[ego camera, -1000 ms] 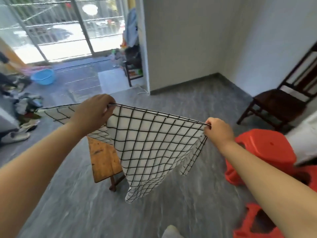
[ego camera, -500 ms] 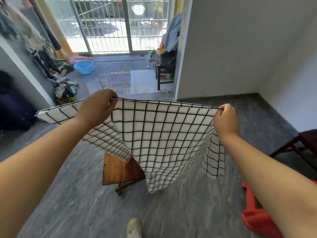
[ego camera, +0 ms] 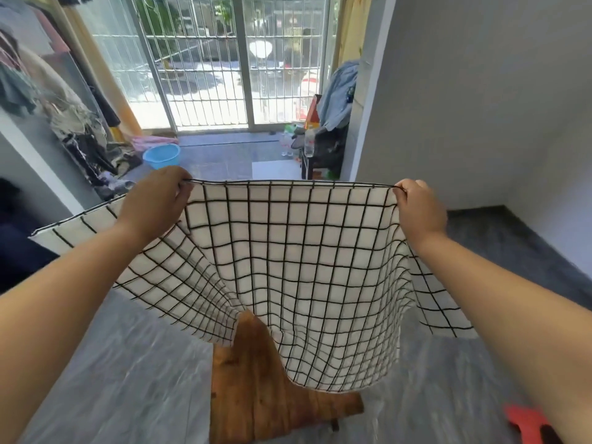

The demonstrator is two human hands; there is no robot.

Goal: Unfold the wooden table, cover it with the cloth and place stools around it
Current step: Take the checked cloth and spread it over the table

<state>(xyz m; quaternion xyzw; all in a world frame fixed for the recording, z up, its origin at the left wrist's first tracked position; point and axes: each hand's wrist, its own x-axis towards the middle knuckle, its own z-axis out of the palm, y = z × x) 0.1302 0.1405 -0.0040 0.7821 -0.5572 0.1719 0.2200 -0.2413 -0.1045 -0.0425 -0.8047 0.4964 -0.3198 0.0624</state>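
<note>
Cloth (ego camera: 288, 257): white, black grid, held spread above wooden table (ego camera: 256, 395), lower folds draping onto tabletop. Left hand (ego camera: 153, 203) and right hand (ego camera: 419, 206) each pinch top hem. Grey tiled floor (ego camera: 121, 379); red stool (ego camera: 528, 421) near right; blue basin (ego camera: 161, 155) far left by barred glass doors (ego camera: 208, 59).

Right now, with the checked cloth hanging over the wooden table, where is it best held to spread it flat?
Hold the cloth by its top hem, from the near side, close to the two corners. The left hand and right hand pinch that hem further in, so a flap trails past each. Sliding both hands outward would probably let it drop evenly over the table.
</note>
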